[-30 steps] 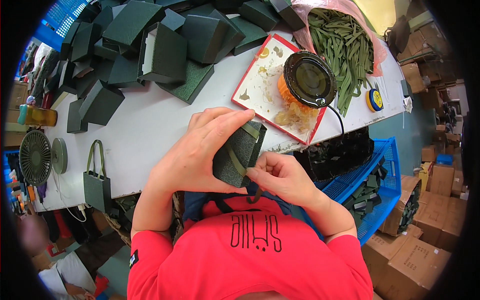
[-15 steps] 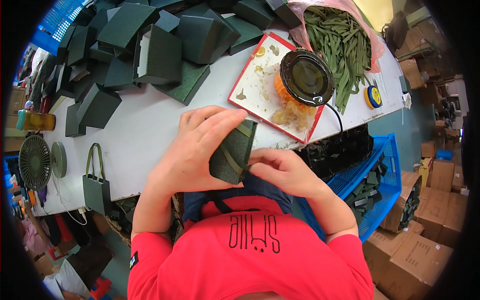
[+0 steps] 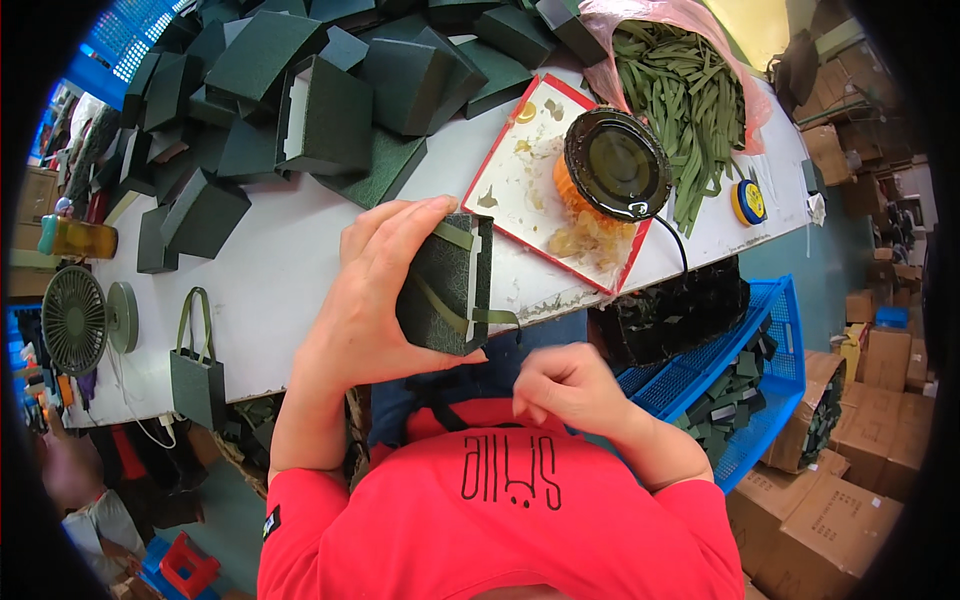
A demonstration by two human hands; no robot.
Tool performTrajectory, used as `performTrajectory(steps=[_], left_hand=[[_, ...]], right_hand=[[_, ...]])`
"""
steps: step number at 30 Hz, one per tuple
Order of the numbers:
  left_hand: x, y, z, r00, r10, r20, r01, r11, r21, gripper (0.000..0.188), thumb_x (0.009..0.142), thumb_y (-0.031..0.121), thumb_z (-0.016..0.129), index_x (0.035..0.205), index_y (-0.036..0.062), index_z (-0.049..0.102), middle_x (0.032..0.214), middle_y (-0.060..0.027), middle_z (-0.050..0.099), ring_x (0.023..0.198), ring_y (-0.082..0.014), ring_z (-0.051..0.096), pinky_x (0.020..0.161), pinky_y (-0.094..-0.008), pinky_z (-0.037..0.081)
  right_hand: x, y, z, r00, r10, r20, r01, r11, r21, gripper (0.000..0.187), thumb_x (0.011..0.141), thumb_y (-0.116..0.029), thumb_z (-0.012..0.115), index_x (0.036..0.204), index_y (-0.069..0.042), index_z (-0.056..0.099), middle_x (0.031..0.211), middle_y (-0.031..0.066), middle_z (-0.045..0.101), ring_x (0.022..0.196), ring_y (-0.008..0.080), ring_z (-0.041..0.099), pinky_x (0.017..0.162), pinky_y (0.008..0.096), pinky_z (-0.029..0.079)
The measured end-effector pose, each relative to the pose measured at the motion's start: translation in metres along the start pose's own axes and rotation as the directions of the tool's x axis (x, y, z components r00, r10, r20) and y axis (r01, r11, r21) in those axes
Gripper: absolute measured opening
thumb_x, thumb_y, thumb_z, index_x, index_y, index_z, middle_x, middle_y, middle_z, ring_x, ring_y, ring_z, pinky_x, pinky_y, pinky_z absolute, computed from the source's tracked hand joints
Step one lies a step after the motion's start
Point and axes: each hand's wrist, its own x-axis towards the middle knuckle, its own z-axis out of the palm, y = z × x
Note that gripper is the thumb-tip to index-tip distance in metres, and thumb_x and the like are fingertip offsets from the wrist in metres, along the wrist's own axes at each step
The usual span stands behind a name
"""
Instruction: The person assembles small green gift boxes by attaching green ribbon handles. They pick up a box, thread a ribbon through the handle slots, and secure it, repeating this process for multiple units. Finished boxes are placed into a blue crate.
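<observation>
My left hand (image 3: 362, 300) grips a small dark green box (image 3: 432, 280) above the table's front edge, thumb below and fingers over the top. Green ribbon (image 3: 495, 317) crosses the box, and one loose end with a dark tip sticks out to the right. White shows along the box's right edge. My right hand (image 3: 572, 385) is apart from the box, to its lower right, with curled fingers and nothing visible in them. Right of the box stands an orange pot with a black rim (image 3: 618, 165) and amber liquid, on a red-edged white tray (image 3: 492, 185).
Dark green boxes (image 3: 330, 115) pile up at the back left. Green ribbon strips (image 3: 680, 95) fill a pink bag. A small green bag (image 3: 197, 385) and a fan (image 3: 74, 318) are at the left. Below right sits a blue crate (image 3: 745, 445) with green pieces; cartons (image 3: 835, 520) stand beyond.
My right hand has left the ribbon at the box's side and drawn back down and right. My left hand has turned the box, so the loose ribbon end now shows.
</observation>
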Motion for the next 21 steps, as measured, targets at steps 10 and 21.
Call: performTrajectory(steps=[10,21], left_hand=[[-0.005,0.016,0.003,0.993,-0.084,0.088,0.092,0.992,-0.084,0.111,0.05,0.03,0.099,0.145,0.0043,0.049,0.137,-0.0139,0.058,0.13,-0.0378,0.05,0.109,-0.0467,0.04],[-0.033,-0.002,-0.011,0.983,-0.152,0.098,0.149,0.988,0.033,0.12,0.048,0.033,0.1,0.148,-0.0011,0.044,0.143,-0.0181,0.053,0.132,-0.0375,0.049,0.111,-0.0463,0.04]], right_hand=[[0.008,0.025,-0.002,0.932,-0.04,-0.361,0.294,0.665,0.686,0.037,0.109,-0.025,0.055,0.142,-0.008,0.057,0.132,0.0097,0.068,0.058,0.0019,0.045,0.054,0.019,0.039],[-0.002,0.019,-0.043,0.748,-0.078,-0.659,0.567,0.592,0.573,0.033,0.108,-0.021,0.057,0.136,-0.004,0.058,0.11,0.0094,0.071,0.071,0.0065,0.058,0.063,0.0227,0.051]])
